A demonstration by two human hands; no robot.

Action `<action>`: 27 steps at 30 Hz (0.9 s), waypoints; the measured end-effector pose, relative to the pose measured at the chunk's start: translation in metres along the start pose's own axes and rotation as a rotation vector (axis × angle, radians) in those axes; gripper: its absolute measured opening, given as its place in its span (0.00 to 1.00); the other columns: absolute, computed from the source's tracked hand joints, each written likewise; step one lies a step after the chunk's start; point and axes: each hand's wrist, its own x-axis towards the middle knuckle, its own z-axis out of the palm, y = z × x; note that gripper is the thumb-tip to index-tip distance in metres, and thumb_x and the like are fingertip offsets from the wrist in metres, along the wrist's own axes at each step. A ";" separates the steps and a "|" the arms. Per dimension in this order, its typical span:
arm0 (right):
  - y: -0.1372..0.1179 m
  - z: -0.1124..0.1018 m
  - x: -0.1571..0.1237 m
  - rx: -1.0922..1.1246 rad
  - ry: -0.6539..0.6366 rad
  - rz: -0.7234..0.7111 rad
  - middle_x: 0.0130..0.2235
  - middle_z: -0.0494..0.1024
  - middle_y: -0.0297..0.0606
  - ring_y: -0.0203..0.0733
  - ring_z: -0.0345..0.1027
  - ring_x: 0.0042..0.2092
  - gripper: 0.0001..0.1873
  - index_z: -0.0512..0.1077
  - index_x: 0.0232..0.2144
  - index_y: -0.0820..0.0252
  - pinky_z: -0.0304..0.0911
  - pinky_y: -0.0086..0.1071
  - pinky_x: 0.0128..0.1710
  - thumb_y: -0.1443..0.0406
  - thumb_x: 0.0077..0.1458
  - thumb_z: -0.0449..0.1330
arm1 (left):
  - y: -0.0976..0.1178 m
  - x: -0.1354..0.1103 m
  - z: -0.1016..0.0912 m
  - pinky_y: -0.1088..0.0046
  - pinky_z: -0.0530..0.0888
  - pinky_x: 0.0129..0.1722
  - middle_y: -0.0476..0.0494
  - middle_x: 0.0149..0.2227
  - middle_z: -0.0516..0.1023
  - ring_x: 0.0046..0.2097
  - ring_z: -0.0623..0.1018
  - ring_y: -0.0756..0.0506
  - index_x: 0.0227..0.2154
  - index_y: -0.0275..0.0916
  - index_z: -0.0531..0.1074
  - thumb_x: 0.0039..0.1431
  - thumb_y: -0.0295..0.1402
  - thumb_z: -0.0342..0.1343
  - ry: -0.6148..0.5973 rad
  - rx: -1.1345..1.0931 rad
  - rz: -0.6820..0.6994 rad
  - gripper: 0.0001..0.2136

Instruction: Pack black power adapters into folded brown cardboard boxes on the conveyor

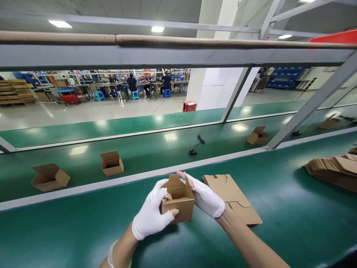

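Note:
A small brown cardboard box (pixel 178 203) with its top flaps up sits between my two hands just above the green table. My left hand (pixel 152 216), in a white fingerless glove, wraps round the box's left side with the thumb on its front. My right hand (pixel 205 197), gloved the same way, presses against the box's right side and flap. Right of the box a flat, unfolded cardboard blank (pixel 237 199) lies on the table.
A stack of flat cardboard blanks (pixel 334 169) lies at the right edge. On the green conveyor belt (pixel 145 149) beyond stand several open boxes (pixel 112 163) and a black cable (pixel 196 145). A grey frame rail (pixel 178 56) crosses overhead. People sit at benches far behind.

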 end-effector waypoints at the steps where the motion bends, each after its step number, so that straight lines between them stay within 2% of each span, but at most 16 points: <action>1: -0.001 0.001 0.000 0.112 -0.092 0.053 0.54 0.68 0.43 0.47 0.63 0.54 0.25 0.63 0.53 0.53 0.60 0.44 0.52 0.52 0.55 0.53 | 0.000 0.000 0.001 0.61 0.67 0.48 0.38 0.55 0.63 0.53 0.69 0.38 0.29 0.40 0.63 0.51 0.39 0.57 -0.008 0.005 0.025 0.10; 3: 0.000 0.004 -0.001 0.221 -0.183 0.116 0.54 0.69 0.43 0.48 0.63 0.53 0.29 0.64 0.53 0.54 0.60 0.44 0.52 0.55 0.48 0.60 | 0.001 -0.002 0.001 0.60 0.67 0.49 0.37 0.57 0.61 0.54 0.68 0.37 0.29 0.40 0.62 0.50 0.38 0.58 -0.026 0.018 0.058 0.10; 6: 0.007 0.005 0.000 0.213 -0.201 0.193 0.52 0.70 0.43 0.49 0.65 0.52 0.36 0.62 0.53 0.56 0.59 0.45 0.52 0.61 0.40 0.65 | 0.000 -0.004 0.002 0.61 0.67 0.48 0.38 0.55 0.64 0.52 0.69 0.38 0.30 0.41 0.61 0.50 0.36 0.59 -0.039 0.042 0.059 0.11; 8: 0.009 0.001 0.002 0.194 -0.216 0.222 0.52 0.70 0.43 0.48 0.65 0.52 0.36 0.63 0.53 0.57 0.57 0.44 0.53 0.62 0.39 0.65 | -0.001 -0.006 0.003 0.62 0.68 0.46 0.39 0.51 0.68 0.49 0.71 0.40 0.32 0.42 0.60 0.50 0.35 0.59 -0.025 0.014 0.060 0.12; 11: -0.001 -0.007 0.006 0.144 -0.333 0.216 0.53 0.69 0.45 0.47 0.63 0.53 0.36 0.62 0.54 0.58 0.56 0.43 0.53 0.58 0.41 0.64 | -0.003 -0.008 0.005 0.65 0.69 0.43 0.42 0.44 0.71 0.43 0.72 0.43 0.35 0.42 0.60 0.51 0.36 0.58 0.020 -0.049 0.099 0.13; 13: -0.015 -0.010 0.009 -0.024 -0.413 0.222 0.53 0.70 0.44 0.48 0.64 0.53 0.33 0.63 0.54 0.58 0.57 0.42 0.52 0.56 0.45 0.62 | -0.002 -0.009 0.005 0.67 0.69 0.41 0.44 0.40 0.71 0.40 0.72 0.45 0.35 0.42 0.61 0.51 0.36 0.58 0.028 -0.040 0.136 0.12; 15: -0.030 -0.009 0.013 -0.316 -0.466 0.213 0.50 0.72 0.41 0.47 0.66 0.50 0.27 0.66 0.51 0.56 0.60 0.39 0.48 0.57 0.47 0.60 | -0.001 -0.009 0.005 0.68 0.69 0.38 0.45 0.37 0.72 0.37 0.71 0.46 0.34 0.42 0.62 0.51 0.37 0.59 0.007 -0.009 0.163 0.12; 17: -0.043 -0.004 0.016 -0.584 -0.523 0.171 0.44 0.75 0.36 0.45 0.67 0.44 0.19 0.70 0.45 0.56 0.62 0.35 0.43 0.60 0.48 0.59 | 0.001 -0.008 0.004 0.68 0.68 0.38 0.45 0.37 0.72 0.36 0.71 0.46 0.34 0.42 0.62 0.51 0.38 0.58 -0.010 0.008 0.179 0.12; 20: -0.053 0.005 0.017 -0.821 -0.570 0.103 0.34 0.75 0.31 0.39 0.66 0.35 0.10 0.72 0.35 0.57 0.60 0.28 0.32 0.64 0.47 0.57 | 0.004 -0.009 0.005 0.69 0.68 0.39 0.45 0.38 0.72 0.38 0.72 0.46 0.36 0.42 0.62 0.53 0.37 0.57 -0.038 0.009 0.215 0.11; 23: -0.049 0.013 0.014 -1.021 -0.528 0.093 0.28 0.72 0.29 0.36 0.63 0.29 0.05 0.69 0.29 0.57 0.55 0.26 0.25 0.67 0.44 0.58 | 0.004 -0.010 0.010 0.69 0.68 0.40 0.45 0.38 0.72 0.39 0.72 0.46 0.38 0.42 0.62 0.53 0.36 0.57 -0.070 0.017 0.241 0.12; 27: -0.034 0.019 0.008 -1.168 -0.384 0.082 0.28 0.73 0.31 0.38 0.65 0.29 0.04 0.68 0.28 0.56 0.55 0.28 0.27 0.66 0.46 0.57 | 0.000 -0.010 0.019 0.68 0.69 0.40 0.44 0.38 0.72 0.38 0.72 0.46 0.39 0.41 0.63 0.53 0.35 0.56 -0.047 0.045 0.204 0.12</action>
